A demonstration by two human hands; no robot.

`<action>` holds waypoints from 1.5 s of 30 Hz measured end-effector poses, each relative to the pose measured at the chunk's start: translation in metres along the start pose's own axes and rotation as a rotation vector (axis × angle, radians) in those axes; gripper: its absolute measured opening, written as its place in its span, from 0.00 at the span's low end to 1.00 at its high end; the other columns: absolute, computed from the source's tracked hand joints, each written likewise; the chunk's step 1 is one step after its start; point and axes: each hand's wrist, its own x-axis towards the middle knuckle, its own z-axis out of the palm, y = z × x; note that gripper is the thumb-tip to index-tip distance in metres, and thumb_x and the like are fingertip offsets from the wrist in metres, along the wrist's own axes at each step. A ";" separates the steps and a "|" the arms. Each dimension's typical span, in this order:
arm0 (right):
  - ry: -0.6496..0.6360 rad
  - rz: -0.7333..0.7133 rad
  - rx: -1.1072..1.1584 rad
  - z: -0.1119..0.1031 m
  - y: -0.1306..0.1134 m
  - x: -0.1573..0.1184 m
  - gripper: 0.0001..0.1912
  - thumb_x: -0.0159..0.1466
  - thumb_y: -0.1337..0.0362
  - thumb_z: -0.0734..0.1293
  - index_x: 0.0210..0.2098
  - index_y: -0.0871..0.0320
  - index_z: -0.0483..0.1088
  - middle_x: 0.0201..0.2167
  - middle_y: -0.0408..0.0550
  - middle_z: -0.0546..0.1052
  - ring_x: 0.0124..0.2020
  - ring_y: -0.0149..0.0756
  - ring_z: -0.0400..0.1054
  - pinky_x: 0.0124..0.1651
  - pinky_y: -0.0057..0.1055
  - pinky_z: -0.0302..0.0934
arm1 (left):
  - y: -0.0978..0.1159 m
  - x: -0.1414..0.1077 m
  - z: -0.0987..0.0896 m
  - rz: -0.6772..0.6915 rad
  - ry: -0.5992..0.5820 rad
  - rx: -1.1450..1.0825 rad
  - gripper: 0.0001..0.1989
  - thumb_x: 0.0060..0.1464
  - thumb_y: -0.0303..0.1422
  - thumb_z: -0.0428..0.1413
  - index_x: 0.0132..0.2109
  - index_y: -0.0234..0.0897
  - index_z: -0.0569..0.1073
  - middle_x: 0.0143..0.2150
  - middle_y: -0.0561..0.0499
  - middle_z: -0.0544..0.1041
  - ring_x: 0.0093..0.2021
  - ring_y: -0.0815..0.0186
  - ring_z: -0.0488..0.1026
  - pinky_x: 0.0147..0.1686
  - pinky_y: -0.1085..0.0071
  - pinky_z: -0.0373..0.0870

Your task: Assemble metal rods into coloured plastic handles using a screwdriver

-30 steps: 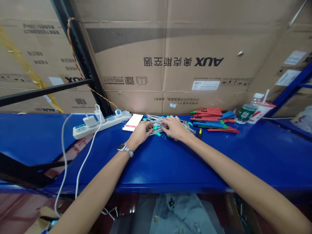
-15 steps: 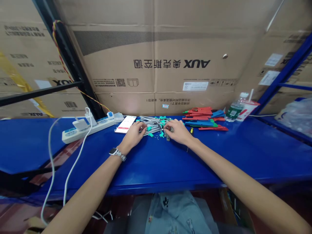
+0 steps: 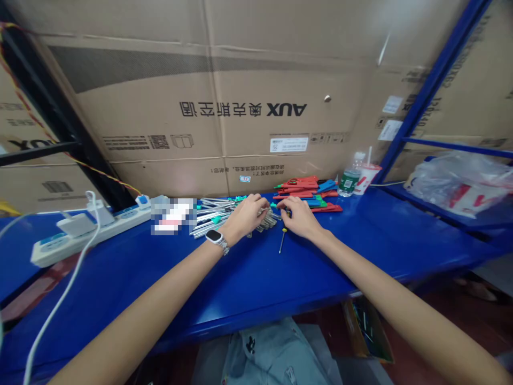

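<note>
A small screwdriver (image 3: 281,243) with a yellow and black handle points its thin shaft toward me on the blue table. My right hand (image 3: 301,218) is curled, thumb and fingers closed about that dark handle. To its left, my left hand (image 3: 246,216), with a watch (image 3: 216,238) at the wrist, reaches over a cluster of small clear pieces (image 3: 267,222). Its fingers are bent together, and whatever they hold is hidden. Slim silvery rods (image 3: 202,216) lie beside and behind that hand, mixed with teal-green plastic parts (image 3: 216,220).
Red and blue plastic tools (image 3: 300,187) are piled behind my right hand. A bottle (image 3: 349,182) and a cup with a straw (image 3: 367,177) stand farther right. On the left lie a blurred-out phone (image 3: 172,216) and a power strip (image 3: 92,230) with cables. Cardboard (image 3: 240,69) walls the back.
The view has turned right. My left hand has moved right, from the rods to the clear pieces. My right hand has left the pile and come over the screwdriver handle.
</note>
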 end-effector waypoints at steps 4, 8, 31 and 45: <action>0.040 0.101 -0.073 -0.010 0.034 0.001 0.12 0.65 0.70 0.62 0.45 0.57 0.75 0.47 0.55 0.77 0.51 0.50 0.67 0.51 0.45 0.57 | 0.008 0.044 0.015 -0.028 -0.087 0.099 0.07 0.62 0.25 0.54 0.46 0.37 0.74 0.46 0.43 0.75 0.50 0.53 0.71 0.51 0.59 0.69; 0.065 0.164 -0.153 -0.019 0.061 0.012 0.14 0.65 0.67 0.63 0.49 0.58 0.74 0.51 0.58 0.75 0.55 0.54 0.63 0.53 0.48 0.57 | 0.009 0.077 0.026 -0.037 -0.076 0.117 0.08 0.61 0.24 0.54 0.46 0.35 0.74 0.46 0.41 0.74 0.51 0.51 0.71 0.53 0.58 0.69; 0.041 -0.033 -0.008 -0.050 0.112 0.073 0.12 0.70 0.66 0.62 0.49 0.56 0.76 0.48 0.51 0.82 0.48 0.42 0.75 0.55 0.42 0.60 | -0.033 0.135 0.030 0.034 0.003 -0.075 0.11 0.68 0.31 0.50 0.49 0.37 0.77 0.46 0.42 0.80 0.47 0.56 0.78 0.50 0.62 0.73; 0.037 0.000 0.647 0.000 0.021 0.027 0.12 0.64 0.70 0.61 0.44 0.57 0.74 0.41 0.49 0.80 0.43 0.39 0.74 0.49 0.38 0.67 | -0.023 0.003 -0.025 -0.170 0.131 -0.267 0.13 0.70 0.37 0.47 0.48 0.38 0.75 0.44 0.46 0.80 0.44 0.58 0.78 0.46 0.62 0.72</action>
